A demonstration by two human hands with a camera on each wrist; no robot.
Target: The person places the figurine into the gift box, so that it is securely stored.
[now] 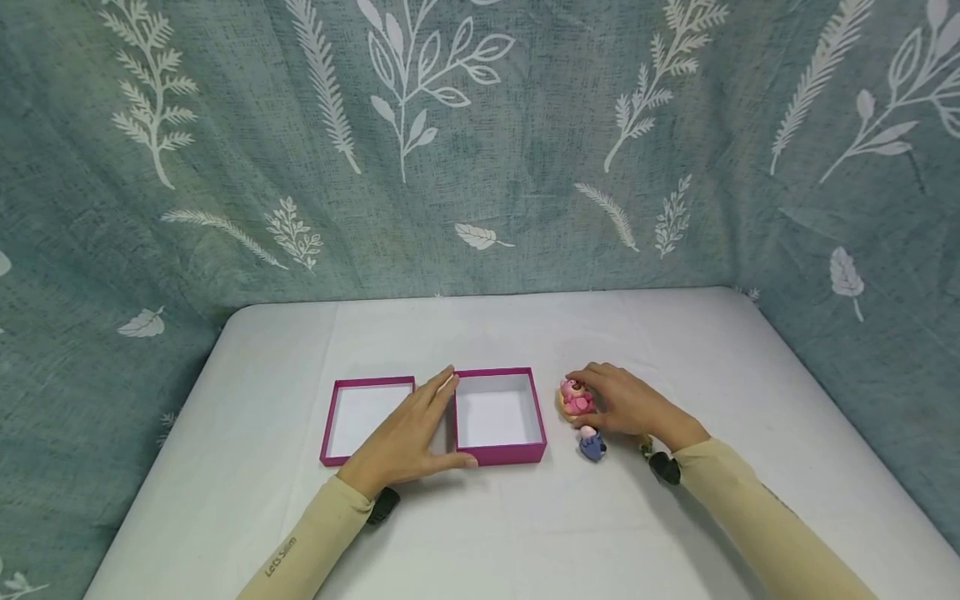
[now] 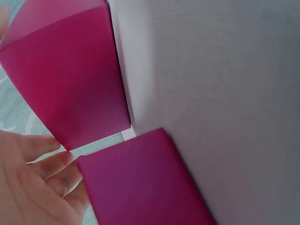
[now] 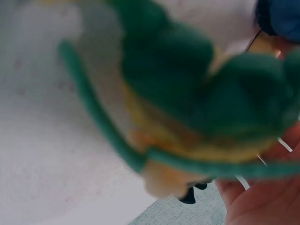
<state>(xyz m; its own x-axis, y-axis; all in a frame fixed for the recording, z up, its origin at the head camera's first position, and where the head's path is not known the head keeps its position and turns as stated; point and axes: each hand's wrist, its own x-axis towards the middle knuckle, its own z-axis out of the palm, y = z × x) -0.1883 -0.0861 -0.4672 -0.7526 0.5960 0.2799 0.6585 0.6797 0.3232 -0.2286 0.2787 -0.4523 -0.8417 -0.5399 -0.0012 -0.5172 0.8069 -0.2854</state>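
My left hand (image 1: 408,433) lies between a shallow magenta lid (image 1: 331,421) and a deeper magenta box (image 1: 501,454) with a white inside. Its straight fingers touch the left side of the box, with the thumb stretched along the front. In the left wrist view the fingertips meet a magenta corner. At the right, my right hand (image 1: 630,404) grips a small pink figurine (image 1: 576,398) between thumb and fingers. Just in front of it lies a blue figurine (image 1: 592,445). A green and yellow figurine (image 3: 168,70) looms blurred before the right wrist camera.
White cloth covers the table (image 1: 510,533). A teal curtain (image 1: 525,208) with white leaf prints hangs behind it and at both sides. The green and yellow figurine (image 1: 646,446) sits mostly hidden under my right wrist.
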